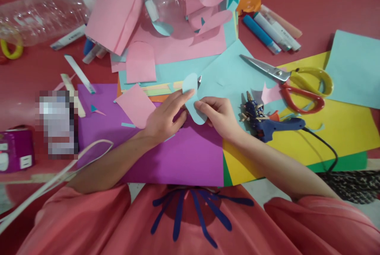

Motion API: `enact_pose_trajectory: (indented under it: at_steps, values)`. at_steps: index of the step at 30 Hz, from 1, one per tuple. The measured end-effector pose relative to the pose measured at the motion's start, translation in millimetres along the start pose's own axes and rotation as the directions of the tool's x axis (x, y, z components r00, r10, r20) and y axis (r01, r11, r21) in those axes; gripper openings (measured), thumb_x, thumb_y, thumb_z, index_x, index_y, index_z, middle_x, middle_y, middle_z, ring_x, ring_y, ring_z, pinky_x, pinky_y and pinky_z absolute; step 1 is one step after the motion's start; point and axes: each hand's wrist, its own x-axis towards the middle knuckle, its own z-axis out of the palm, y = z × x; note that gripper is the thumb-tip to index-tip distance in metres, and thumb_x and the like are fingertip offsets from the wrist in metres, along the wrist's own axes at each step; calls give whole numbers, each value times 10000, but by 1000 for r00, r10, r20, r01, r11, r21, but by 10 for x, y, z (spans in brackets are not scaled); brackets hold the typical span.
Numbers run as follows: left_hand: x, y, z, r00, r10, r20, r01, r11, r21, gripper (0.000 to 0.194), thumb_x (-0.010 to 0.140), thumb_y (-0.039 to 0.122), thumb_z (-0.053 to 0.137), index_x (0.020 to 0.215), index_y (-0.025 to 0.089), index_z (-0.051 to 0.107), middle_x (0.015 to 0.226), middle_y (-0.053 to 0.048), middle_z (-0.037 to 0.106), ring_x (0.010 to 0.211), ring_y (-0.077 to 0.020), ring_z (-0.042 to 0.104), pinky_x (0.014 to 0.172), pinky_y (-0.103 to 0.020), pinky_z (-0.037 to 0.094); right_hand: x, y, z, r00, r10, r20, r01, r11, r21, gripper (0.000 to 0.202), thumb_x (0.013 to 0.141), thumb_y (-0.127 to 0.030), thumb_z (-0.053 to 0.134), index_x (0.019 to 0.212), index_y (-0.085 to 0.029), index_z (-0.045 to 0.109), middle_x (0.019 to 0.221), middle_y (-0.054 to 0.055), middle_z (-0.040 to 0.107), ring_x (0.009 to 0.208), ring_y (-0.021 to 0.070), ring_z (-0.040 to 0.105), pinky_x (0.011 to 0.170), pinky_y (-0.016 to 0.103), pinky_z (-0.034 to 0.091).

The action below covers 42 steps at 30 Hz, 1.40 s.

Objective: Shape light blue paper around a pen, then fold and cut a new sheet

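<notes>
A light blue paper cutout (pixel 192 96) with rounded ends is held up between my two hands, above the purple sheet (pixel 190 164). My left hand (pixel 170 114) has its fingers closed on the cutout's left edge. My right hand (pixel 218 114) pinches its lower right side between thumb and fingers. Just behind the cutout a small metal tip (pixel 199 81) shows; the rest of that object is hidden. To the left of my left hand lies a pink paper piece (pixel 135 106). A larger light blue sheet (pixel 225 73) lies beyond my right hand.
Scissors (pixel 282 75) with yellow and red handles and a blue glue gun (pixel 276 123) lie at right on the yellow sheet (pixel 350 128). Several markers (pixel 268 29) are farther back. Plastic bottles (pixel 44 14) and a pink roll (pixel 115 10) stand at back left; a phone (pixel 59 122) lies left.
</notes>
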Motion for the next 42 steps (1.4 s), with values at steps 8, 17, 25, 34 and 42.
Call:
enact_pose_trajectory:
  at_steps: [8,17,25,34,42]
  values:
    - [-32,0,24,998,-12,-57,18,994,104,546,978,172,479,1511,252,394,1273,-77,686,1176,-190,674,962,-305,592,10,-21,6,1000,6,19,-7,1000,23,455,865,-461,678,538,-216,479,458,-78,359,448,64,326,452,265,263]
    - [-21,9,17,997,26,-69,-17,992,125,528,993,167,476,1510,247,406,1252,-79,703,1132,-175,697,920,-274,608,6,-23,-12,999,-2,42,2,1000,-5,389,893,-357,618,557,-215,483,459,-76,376,451,67,334,463,265,276]
    - [-18,16,4,999,41,-25,-37,991,127,567,997,148,465,1545,247,360,1301,-92,692,1174,-198,691,969,-295,597,3,-5,-18,999,13,49,-13,1000,1,400,898,-362,617,559,-221,458,470,-80,355,448,64,321,463,262,268]
    - [-22,56,9,998,-33,-56,29,998,-57,335,1022,195,431,1350,256,466,1332,-102,667,1177,-205,700,931,-331,619,9,47,-27,999,-40,9,40,999,-19,345,929,-389,587,650,-219,477,518,-73,411,463,73,373,477,247,314]
    - [44,-21,-21,867,-498,3,440,765,-470,264,1011,490,502,1035,242,590,844,18,721,667,-108,678,620,-238,542,16,108,-35,983,-167,71,178,965,-194,315,925,-366,573,665,-221,471,541,-72,416,495,76,348,520,258,287]
